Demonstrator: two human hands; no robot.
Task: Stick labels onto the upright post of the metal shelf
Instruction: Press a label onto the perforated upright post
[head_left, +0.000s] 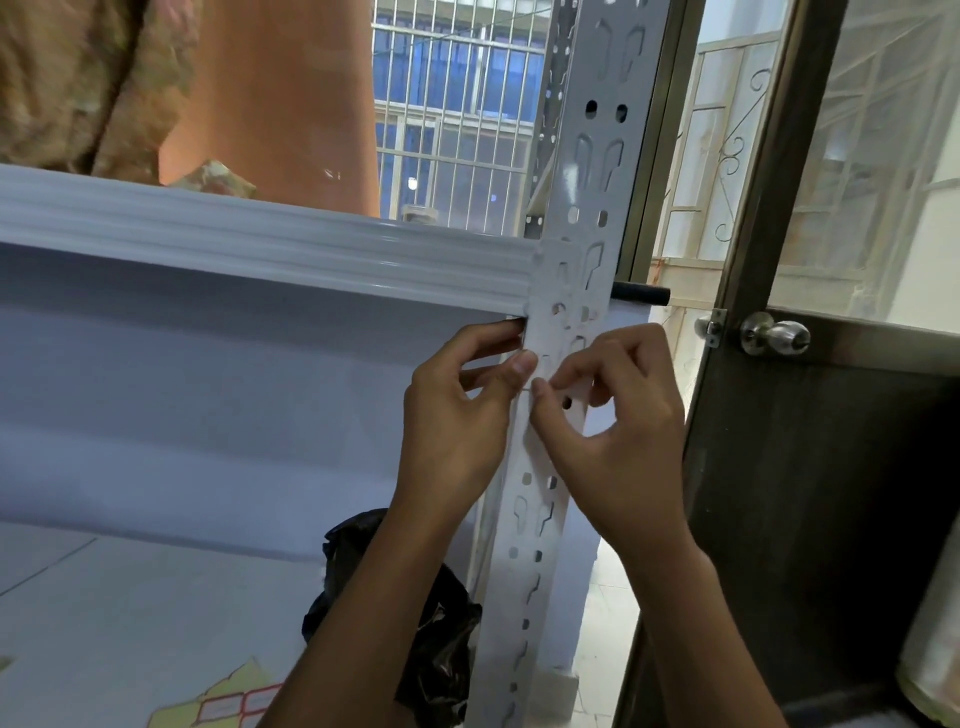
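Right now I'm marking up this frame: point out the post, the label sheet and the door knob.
post (605, 171), head view, on its perforated front face above the shelf.
label sheet (228, 701), head view, on its red-bordered labels.
door knob (776, 335), head view, on the round metal knob.

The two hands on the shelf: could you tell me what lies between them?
In the head view, the white perforated upright post runs between the left hand and the right hand, whose thumbs press on its face. Any label there is too pale to make out.
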